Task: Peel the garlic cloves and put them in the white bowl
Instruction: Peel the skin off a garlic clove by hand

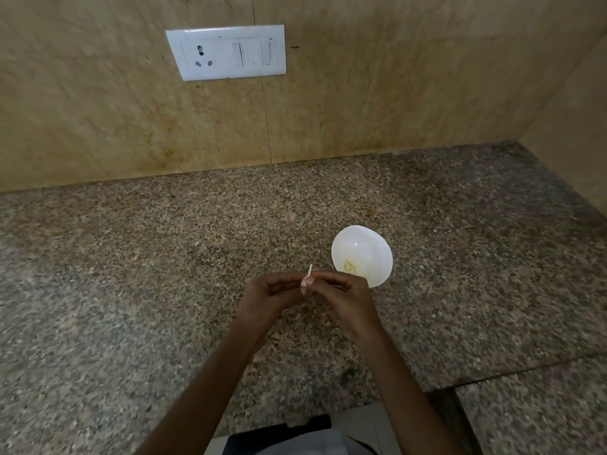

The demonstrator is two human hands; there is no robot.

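Single head-worn wide-angle view, above granite counter [131, 257], facing forward and down; beige wall [361, 93] with switch plate [226, 52] straight ahead; left hand [262, 298], right hand [349, 302] close, lower centre.

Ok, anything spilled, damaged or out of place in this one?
Nothing stands out. The white bowl sits upright on the counter with pale pieces inside; left hand and right hand pinch a garlic clove beside it, skin strip sticking up.
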